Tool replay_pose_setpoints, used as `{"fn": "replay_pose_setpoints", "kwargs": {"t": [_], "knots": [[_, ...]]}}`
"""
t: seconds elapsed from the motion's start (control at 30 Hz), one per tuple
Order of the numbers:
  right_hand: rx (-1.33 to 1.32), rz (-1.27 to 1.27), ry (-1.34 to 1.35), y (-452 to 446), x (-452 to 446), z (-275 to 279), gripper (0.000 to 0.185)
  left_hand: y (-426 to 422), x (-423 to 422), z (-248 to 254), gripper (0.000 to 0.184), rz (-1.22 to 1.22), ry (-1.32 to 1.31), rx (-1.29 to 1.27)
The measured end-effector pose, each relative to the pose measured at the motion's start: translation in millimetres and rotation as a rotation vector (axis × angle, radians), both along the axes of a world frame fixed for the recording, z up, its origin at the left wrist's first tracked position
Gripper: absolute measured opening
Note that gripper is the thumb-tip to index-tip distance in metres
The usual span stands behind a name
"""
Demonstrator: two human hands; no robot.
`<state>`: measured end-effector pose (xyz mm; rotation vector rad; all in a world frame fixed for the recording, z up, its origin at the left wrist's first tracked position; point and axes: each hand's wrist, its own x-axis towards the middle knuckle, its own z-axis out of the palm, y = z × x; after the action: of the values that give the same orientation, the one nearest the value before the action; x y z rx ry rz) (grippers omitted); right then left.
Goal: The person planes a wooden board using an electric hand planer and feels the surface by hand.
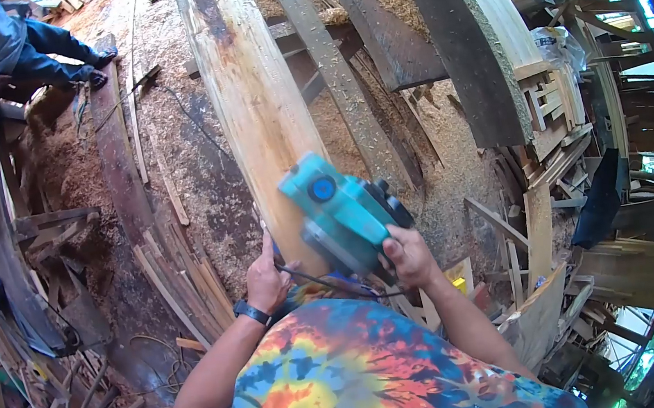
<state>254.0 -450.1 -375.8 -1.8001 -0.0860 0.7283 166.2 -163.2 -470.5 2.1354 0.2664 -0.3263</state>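
Note:
A teal electric planer [344, 210], slightly blurred, rests on the near end of a long pale plank [258, 89]. My right hand [410, 256] is closed around the planer's rear handle. At the plank's left edge is my left hand [269, 282], its index finger stretched along the edge and its other fingers curled. A black power cord [312, 278] runs from the planer's rear across my front into the left hand, which appears to grip it. My palm hides the cord beyond there.
Several dark boards [471, 45] lie to the right of the plank. Loose wood strips [179, 273] and shavings cover the floor at left. Another person [34, 48] is at the upper left. Stacked offcuts [549, 104] stand at right.

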Motion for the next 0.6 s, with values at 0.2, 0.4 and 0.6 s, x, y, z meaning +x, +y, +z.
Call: {"fn": "replay_pose_setpoints", "kwargs": {"t": [0.2,0.4,0.6], "knots": [[-0.039,0.053,-0.141,77.1,106.1,-8.7,0.058,3.6,-4.6,-7.9,0.094,-0.023,-0.012,0.021],[0.093,0.029,-0.202,173.3,214.4,-11.0,0.064,0.6,-6.1,-17.4,0.095,0.011,-0.055,0.02],[0.116,-0.038,-0.134,272.0,335.8,-28.8,0.063,11.4,0.9,3.2,0.075,0.031,0.071,0.083]]}}
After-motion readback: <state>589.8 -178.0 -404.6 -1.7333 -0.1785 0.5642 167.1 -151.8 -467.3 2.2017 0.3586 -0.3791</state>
